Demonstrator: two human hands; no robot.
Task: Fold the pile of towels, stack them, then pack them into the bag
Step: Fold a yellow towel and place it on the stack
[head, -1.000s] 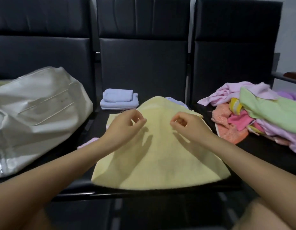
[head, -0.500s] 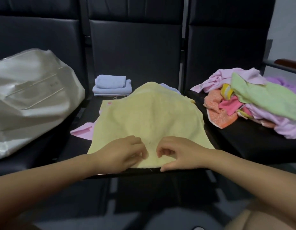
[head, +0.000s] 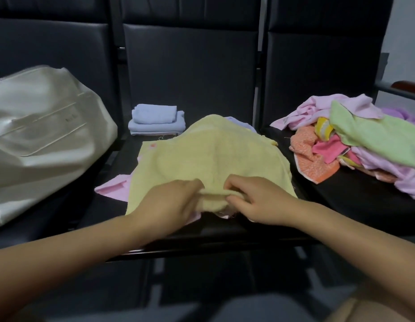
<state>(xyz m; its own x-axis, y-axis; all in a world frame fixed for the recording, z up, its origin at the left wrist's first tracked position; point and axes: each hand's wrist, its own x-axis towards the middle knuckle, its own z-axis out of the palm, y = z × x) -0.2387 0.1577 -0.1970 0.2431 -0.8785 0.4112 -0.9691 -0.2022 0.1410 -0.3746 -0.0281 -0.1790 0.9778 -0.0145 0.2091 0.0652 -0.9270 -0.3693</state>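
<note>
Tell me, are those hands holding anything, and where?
Both the left hand and right hand pinch the yellow towel at the middle of its near edge.

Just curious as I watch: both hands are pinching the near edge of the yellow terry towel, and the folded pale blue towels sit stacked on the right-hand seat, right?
Not quite. The head view shows the folded pale blue towels stacked at the back of the middle seat, not the right-hand one. The left hand and right hand do pinch the yellow terry towel at its near edge.
</note>
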